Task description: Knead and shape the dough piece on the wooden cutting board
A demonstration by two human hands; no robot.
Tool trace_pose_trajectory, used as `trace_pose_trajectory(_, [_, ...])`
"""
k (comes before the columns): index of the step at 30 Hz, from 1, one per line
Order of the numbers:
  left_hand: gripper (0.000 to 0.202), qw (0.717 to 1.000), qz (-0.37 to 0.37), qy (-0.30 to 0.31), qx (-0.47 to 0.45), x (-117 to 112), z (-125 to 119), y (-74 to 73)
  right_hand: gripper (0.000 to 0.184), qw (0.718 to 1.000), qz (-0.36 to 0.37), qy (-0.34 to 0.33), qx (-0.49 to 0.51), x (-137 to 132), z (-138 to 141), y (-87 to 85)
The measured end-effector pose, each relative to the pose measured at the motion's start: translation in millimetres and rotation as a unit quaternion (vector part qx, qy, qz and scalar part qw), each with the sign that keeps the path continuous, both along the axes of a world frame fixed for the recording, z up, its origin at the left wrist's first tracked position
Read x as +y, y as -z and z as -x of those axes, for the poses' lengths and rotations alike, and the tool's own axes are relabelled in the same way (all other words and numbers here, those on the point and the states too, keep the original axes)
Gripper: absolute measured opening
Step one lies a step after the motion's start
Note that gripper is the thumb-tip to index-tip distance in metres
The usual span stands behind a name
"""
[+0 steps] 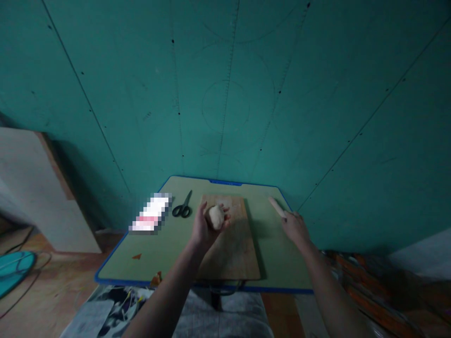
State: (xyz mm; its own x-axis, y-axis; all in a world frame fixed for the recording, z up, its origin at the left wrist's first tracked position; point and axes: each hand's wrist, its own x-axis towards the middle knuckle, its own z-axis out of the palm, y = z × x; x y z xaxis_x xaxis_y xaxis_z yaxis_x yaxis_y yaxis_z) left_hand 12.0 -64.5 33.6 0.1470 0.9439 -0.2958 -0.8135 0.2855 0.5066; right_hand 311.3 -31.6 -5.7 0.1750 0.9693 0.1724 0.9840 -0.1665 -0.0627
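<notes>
My left hand [206, 223] is turned palm up above the cutting board, its fingers curled around a pale, rounded lump of dough [216, 217]. Under that hand lies the wooden cutting board [232, 256], with a handle at its near end. To the right of the board, my right hand [295, 224] is closed on the near end of a pale rolling pin [276, 206], a slim stick pointing up and left over the table. Black scissors [182, 209] lie left of the board, blades pointing away from me.
The pale table [169, 249] has a blue rim and stands by a green wall [225, 103]. A blurred-out white and pink item [151, 213] lies at its left edge. Small orange-brown scraps [156, 279] lie near the front. A white panel [49, 192] leans at the left.
</notes>
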Motion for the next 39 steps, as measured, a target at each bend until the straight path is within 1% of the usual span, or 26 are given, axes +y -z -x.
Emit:
trace_pose_trajectory(3, [0.031, 0.999, -0.012, 0.036, -0.006, -2, 1, -1.6, 0.03, 0.999, 0.01, -0.012, 0.033, 3, 6, -2.7])
trace_pose_trajectory(5, [0.03, 0.999, -0.001, 0.033, 0.008, -3, 5, -1.8, 0.029, 0.998, 0.016, -0.012, 0.054, 5, 6, -2.7])
trace_pose_trajectory(7, [0.033, 1.0, 0.007, 0.018, 0.015, -4, 11, -1.6, 0.028, 0.998, 0.021, -0.01, 0.057, 6, 6, -0.7])
trace_pose_trajectory(10, [0.038, 1.0, -0.007, 0.022, -0.009, -6, 16, -2.2, 0.028, 0.998, 0.019, -0.026, 0.05, 2, 8, 3.4])
trace_pose_trajectory(13, [0.031, 0.999, -0.011, 0.03, -0.032, -9, 16, -4.7, 0.033, 0.998, 0.011, -0.047, 0.05, -4, 12, 4.1])
trace_pose_trajectory(15, [0.025, 0.999, -0.013, 0.037, -0.031, -11, 13, -6.9, 0.038, 0.997, -0.009, -0.049, 0.059, -7, 15, 1.4])
trace_pose_trajectory(17, [0.022, 0.998, -0.023, 0.048, -0.029, -12, 11, -8.3, 0.04, 0.994, -0.047, -0.052, 0.08, -8, 18, -3.6])
trace_pose_trajectory(19, [0.024, 0.997, -0.031, 0.058, -0.028, -12, 10, -8.1, 0.038, 0.987, -0.09, -0.066, 0.119, -9, 22, -10.2])
trace_pose_trajectory(21, [0.031, 0.996, -0.04, 0.071, -0.022, -11, 10, -6.4, 0.034, 0.971, -0.135, -0.089, 0.178, -12, 32, -17.9])
trace_pose_trajectory(23, [0.035, 0.995, -0.053, 0.08, -0.01, -10, 9, -4.1, 0.031, 0.944, -0.186, -0.121, 0.243, -19, 50, -26.1])
trace_pose_trajectory(25, [0.034, 0.996, -0.058, 0.061, -0.004, -7, 6, -1.7, 0.027, 0.91, -0.243, -0.167, 0.292, -30, 77, -34.1])
trace_pose_trajectory(27, [0.029, 0.999, -0.043, 0.024, -0.005, -5, 0, 1.5, 0.026, 0.878, -0.29, -0.229, 0.303, -42, 109, -40.2])
trace_pose_trajectory(29, [0.019, 1.0, -0.025, 0.004, -0.002, -3, -7, 6.8, 0.03, 0.856, -0.298, -0.304, 0.293, -52, 144, -42.2])
trace_pose_trajectory(31, [0.013, 0.999, -0.03, 0.01, -0.007, -4, -13, 14.2, 0.034, 0.849, -0.284, -0.362, 0.26, -58, 176, -38.7])
trace_pose_trajectory(32, [0.015, 0.999, -0.039, 0.019, -0.018, -4, -14, 18.2, 0.035, 0.85, -0.274, -0.379, 0.241, -60, 189, -35.1])
trace_pose_trajectory(34, [0.029, 0.996, -0.058, 0.037, -0.058, -6, -13, 24.7, 0.029, 0.85, -0.284, -0.372, 0.24, -62, 210, -26.4])
trace_pose_trajectory(37, [0.05, 0.991, -0.054, 0.071, -0.103, -10, -4, 25.3, 0.019, 0.847, -0.301, -0.371, 0.233, -60, 227, -18.0])
trace_pose_trajectory(39, [0.053, 0.99, -0.05, 0.075, -0.112, -11, 1, 19.5, 0.021, 0.844, -0.31, -0.379, 0.22, -55, 231, -19.9])
